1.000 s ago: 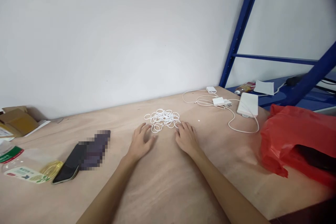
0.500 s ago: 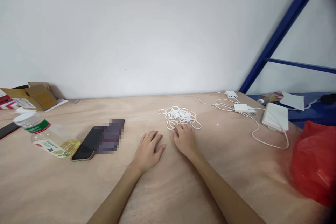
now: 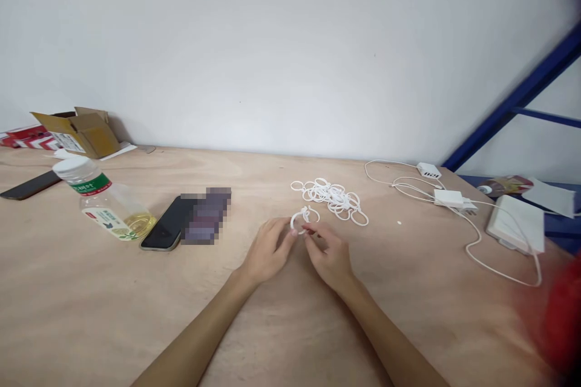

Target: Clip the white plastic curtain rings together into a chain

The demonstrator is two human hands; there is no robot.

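Observation:
A white plastic ring [image 3: 293, 222] is pinched at its left side between the thumb and fingers of my left hand [image 3: 269, 249]. My right hand [image 3: 330, 254] has its thumb and index finger closed on the right side of the same ring. A second white ring [image 3: 315, 214] adjoins it at the upper right; I cannot tell whether the two are linked. Just beyond my hands lies a loose pile of similar white rings [image 3: 333, 195], several overlapping on the wooden table [image 3: 281, 326].
On the left are a clear bottle [image 3: 102, 202] with yellow liquid, a phone [image 3: 166, 224], a dark flat object [image 3: 29, 185] and an open cardboard box [image 3: 91, 133]. To the right lie white cables with a charger [image 3: 448, 198], a white box [image 3: 515, 224] and a blurred red bag [image 3: 565, 314].
Both hands have come together, and a ring is now held between them, nearer to me than the pile. The view has shifted, so the table items appear moved.

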